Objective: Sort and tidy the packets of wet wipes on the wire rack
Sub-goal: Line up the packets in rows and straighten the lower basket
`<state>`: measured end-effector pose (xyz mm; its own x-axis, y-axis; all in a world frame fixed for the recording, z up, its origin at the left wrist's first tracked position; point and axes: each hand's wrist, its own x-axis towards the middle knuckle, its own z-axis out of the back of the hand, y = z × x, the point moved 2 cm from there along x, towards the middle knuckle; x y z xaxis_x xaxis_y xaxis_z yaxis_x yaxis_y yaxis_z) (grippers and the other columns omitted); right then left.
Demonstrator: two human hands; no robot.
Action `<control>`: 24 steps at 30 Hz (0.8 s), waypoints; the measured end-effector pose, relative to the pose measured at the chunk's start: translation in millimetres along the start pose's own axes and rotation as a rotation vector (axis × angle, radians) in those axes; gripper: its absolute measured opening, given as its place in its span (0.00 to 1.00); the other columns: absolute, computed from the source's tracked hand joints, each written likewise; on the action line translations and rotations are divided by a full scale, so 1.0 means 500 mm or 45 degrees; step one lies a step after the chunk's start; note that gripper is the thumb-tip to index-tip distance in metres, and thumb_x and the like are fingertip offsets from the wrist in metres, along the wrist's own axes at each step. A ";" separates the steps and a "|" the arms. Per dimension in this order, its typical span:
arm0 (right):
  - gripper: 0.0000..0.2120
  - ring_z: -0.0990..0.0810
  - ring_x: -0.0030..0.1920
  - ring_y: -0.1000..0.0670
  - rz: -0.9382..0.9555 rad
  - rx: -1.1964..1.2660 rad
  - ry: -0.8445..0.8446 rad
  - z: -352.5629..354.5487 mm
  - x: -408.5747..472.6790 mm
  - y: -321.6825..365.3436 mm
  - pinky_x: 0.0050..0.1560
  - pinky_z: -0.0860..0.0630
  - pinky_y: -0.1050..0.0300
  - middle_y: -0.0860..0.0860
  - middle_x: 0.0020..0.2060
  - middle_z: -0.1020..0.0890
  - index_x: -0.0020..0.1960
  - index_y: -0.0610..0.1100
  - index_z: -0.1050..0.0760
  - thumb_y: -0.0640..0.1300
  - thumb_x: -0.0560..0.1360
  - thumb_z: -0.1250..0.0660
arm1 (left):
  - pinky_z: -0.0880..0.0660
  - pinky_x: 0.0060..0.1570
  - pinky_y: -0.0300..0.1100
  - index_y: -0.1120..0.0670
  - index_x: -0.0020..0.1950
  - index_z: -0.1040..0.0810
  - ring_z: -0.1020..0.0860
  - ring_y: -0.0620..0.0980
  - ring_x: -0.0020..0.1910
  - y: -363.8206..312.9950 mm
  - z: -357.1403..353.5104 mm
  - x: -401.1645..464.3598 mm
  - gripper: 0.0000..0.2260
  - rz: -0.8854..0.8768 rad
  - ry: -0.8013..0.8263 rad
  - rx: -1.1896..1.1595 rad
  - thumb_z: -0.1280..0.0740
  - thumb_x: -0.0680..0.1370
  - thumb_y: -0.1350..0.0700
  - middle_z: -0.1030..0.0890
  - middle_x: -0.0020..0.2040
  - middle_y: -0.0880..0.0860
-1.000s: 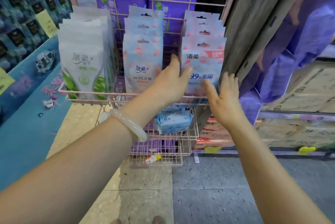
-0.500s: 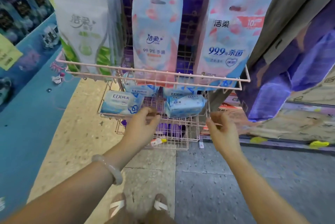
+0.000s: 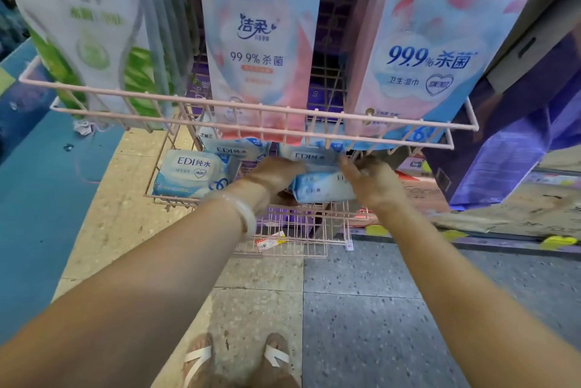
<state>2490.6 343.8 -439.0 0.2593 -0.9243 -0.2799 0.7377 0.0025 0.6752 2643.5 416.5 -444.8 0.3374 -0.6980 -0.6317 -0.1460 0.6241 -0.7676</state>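
Both hands reach under the pink wire rack's upper rail: left hand and right hand grip one pale blue soft wipes packet on the lower shelf. Three more "EDI纯水" packets lie left and behind. Above hang "99.9%杀菌" pouches.

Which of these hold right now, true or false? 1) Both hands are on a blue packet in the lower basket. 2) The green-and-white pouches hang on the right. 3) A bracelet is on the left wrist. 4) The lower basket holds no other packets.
1) True: the left hand and right hand hold a blue packet in the lower basket.
2) False: the green-and-white pouches hang at the left.
3) True: the bracelet is there.
4) False: another EDI packet lies left of the hands.
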 end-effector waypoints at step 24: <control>0.20 0.25 0.59 0.42 0.092 -0.200 0.117 -0.055 -0.069 0.001 0.60 0.27 0.52 0.42 0.63 0.26 0.65 0.44 0.32 0.45 0.74 0.34 | 0.29 0.35 0.38 0.52 0.62 0.28 0.25 0.47 0.34 0.018 0.018 -0.019 0.15 -0.318 -0.181 0.797 0.38 0.76 0.60 0.20 0.50 0.54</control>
<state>2499.2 386.5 -447.8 0.3656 -0.8808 -0.3009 0.8014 0.1335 0.5830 2647.4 432.1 -444.7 0.4163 -0.8210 -0.3906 0.5023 0.5658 -0.6539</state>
